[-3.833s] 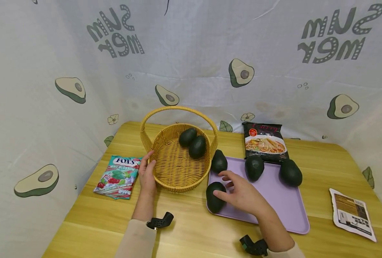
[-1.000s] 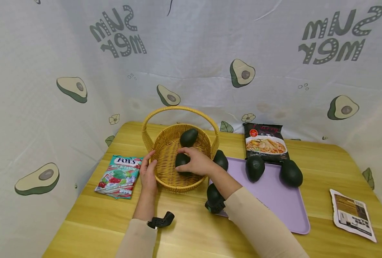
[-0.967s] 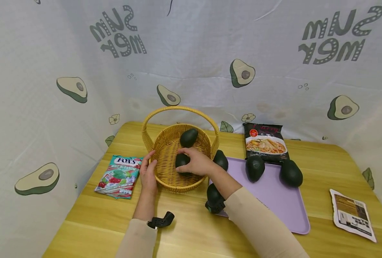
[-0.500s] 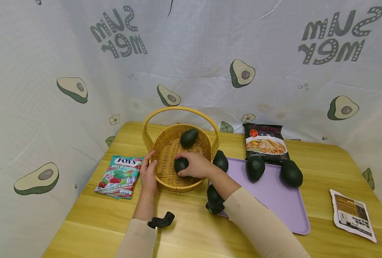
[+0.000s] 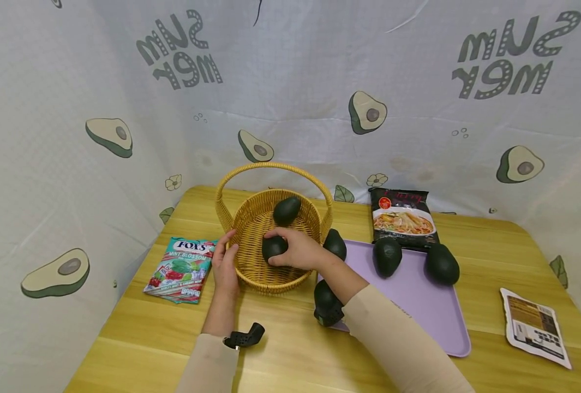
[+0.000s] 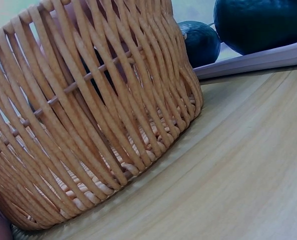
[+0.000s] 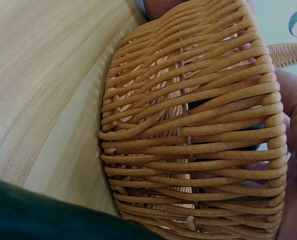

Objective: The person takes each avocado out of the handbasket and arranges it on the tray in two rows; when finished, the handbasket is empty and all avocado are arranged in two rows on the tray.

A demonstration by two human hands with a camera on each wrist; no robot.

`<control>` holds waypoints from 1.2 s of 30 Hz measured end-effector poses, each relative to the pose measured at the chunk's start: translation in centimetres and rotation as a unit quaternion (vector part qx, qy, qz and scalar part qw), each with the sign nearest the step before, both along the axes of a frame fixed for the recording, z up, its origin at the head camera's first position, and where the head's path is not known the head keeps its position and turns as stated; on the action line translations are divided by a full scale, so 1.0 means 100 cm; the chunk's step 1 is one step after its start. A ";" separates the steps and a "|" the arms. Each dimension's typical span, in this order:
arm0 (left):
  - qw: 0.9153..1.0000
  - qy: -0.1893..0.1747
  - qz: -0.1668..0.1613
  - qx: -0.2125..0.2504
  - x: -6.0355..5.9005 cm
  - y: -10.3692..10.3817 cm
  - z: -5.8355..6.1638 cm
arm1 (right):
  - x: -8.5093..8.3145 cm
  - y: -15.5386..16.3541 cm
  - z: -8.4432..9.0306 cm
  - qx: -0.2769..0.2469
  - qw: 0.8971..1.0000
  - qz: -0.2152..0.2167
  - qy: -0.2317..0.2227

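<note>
A wicker basket (image 5: 251, 273) with a tall arched handle stands on the wooden table. Against the outside of its left wall, my left hand (image 5: 225, 267) rests with fingers spread near the rim. My right hand (image 5: 297, 250) reaches over the right rim and grips a dark green avocado (image 5: 273, 249) low inside the basket. Another avocado (image 5: 287, 210) lies at the back of the basket. Through the weave, the right wrist view shows parts of the hand and dark fruit. In the left wrist view, the basket wall (image 6: 88, 120) hides most of the held avocado.
A lilac tray (image 5: 418, 305) at right carries several avocados, one (image 5: 387, 256) near its back edge. A noodle packet (image 5: 403, 218) lies behind it. A white pouch (image 5: 535, 326) is at far right, a candy bag (image 5: 181, 270) left of the basket.
My right hand has gone from above the tray into the basket and taken hold of an avocado there. Lately that avocado has shifted slightly left. The left hand has stayed put.
</note>
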State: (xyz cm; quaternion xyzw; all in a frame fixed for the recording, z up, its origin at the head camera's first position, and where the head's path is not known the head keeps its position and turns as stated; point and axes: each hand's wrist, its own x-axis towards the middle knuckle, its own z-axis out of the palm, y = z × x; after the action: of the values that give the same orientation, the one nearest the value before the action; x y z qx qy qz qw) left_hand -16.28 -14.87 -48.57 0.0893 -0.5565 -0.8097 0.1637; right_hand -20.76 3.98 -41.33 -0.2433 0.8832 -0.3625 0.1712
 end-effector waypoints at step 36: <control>1.000 -0.013 -0.006 -0.009 0.002 -0.001 0.001 | 0.071 0.066 0.042 -0.190 0.979 -0.066 -0.007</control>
State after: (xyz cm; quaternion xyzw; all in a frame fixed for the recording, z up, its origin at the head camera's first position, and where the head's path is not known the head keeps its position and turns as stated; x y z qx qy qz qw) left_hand -16.06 -14.96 -48.42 0.0950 -0.5668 -0.8041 0.1520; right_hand -13.63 10.55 -37.17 -0.2103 0.8109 -0.5362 0.1034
